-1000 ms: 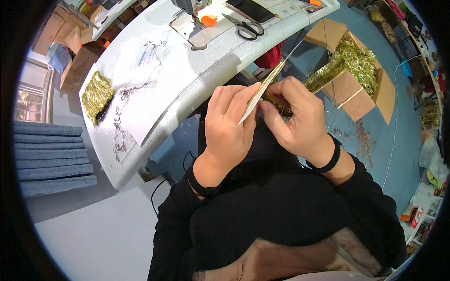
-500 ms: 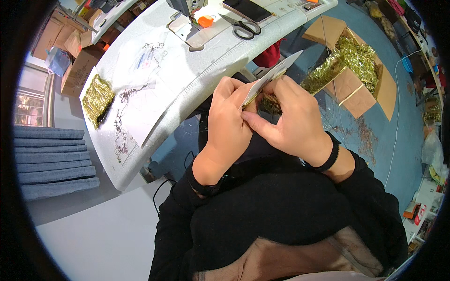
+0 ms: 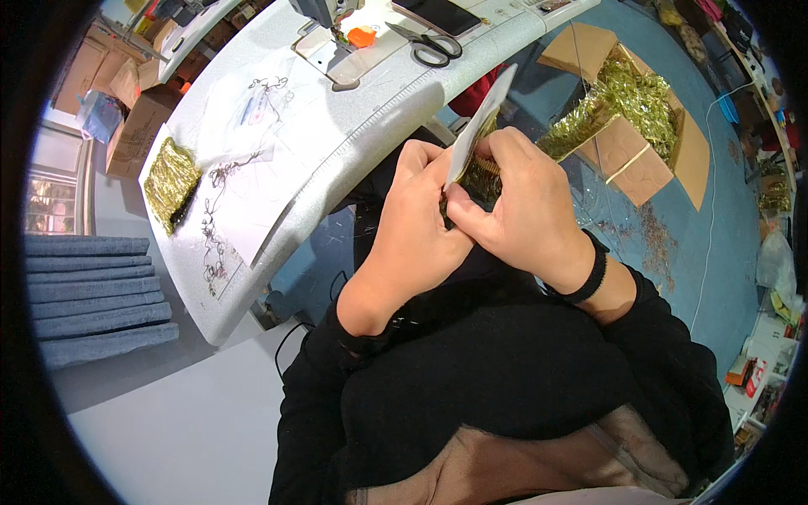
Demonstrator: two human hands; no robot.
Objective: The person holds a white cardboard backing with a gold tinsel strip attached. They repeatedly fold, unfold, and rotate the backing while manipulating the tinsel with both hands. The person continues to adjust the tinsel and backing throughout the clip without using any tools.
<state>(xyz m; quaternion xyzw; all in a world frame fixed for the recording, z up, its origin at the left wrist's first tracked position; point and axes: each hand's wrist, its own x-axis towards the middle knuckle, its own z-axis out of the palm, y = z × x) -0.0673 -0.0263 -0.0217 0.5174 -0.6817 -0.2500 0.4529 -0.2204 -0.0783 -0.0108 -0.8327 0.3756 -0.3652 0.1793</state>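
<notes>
In front of my chest, my left hand (image 3: 417, 223) and my right hand (image 3: 530, 206) are closed together around a thin white card (image 3: 480, 122) and a piece of gold metallic fringe (image 3: 482, 180). The card stands nearly on edge, its upper end poking out above my fingers. My left fingers are wrapped along the card's left side. The fringe lies on the other side, between card and right palm, with my right thumb pressing near the card's lower end. Fingers hide much of the fringe and how it meets the card.
On the white table (image 3: 332, 139) are a sewing machine (image 3: 313, 10), black scissors (image 3: 431, 49), a phone (image 3: 438, 13), an orange piece (image 3: 361, 36), dark tangled threads (image 3: 220, 172) and a gold fringe bundle (image 3: 172, 183). An open carton (image 3: 627, 160) of gold fringe stands on the floor at right.
The card has turned more upright, and more of the gold fringe shows between my hands. My left hand has shifted slightly, while both hands keep their hold.
</notes>
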